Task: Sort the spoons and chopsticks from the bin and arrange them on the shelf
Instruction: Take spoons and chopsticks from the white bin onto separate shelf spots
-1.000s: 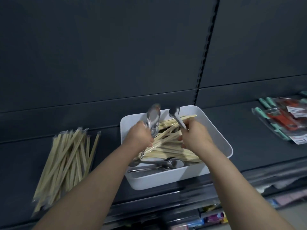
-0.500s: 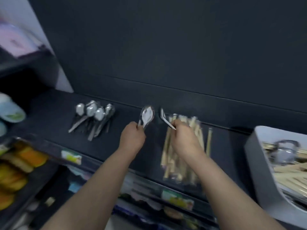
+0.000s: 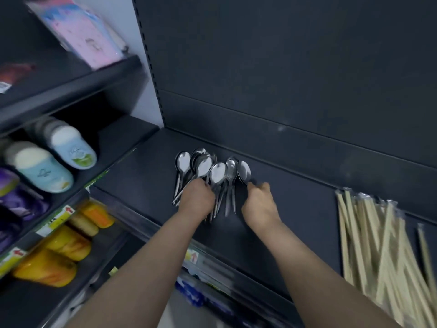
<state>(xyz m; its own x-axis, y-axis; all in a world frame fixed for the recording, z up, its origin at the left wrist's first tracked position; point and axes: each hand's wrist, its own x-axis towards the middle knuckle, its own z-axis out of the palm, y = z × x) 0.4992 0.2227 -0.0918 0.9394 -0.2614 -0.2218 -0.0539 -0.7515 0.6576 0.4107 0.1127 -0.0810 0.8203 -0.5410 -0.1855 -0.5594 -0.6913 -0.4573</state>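
Both hands were down at the spoon pile [image 3: 208, 169] on the dark shelf [image 3: 295, 204], bowls pointing far and handles running back toward the person, so each hand met the pile from its near end. The left hand [image 3: 197, 197] lay curled over the bunched handles; whether it gripped one, I couldn't tell. The right hand [image 3: 259, 202] pinched the handle of the rightmost spoon [image 3: 244, 171], just beside the rest. The wrapped chopsticks [image 3: 383, 240] lay well apart to the right. Half a second before, both hands had held spoons up between the two piles; a second before, they were over the bin, now out of view.
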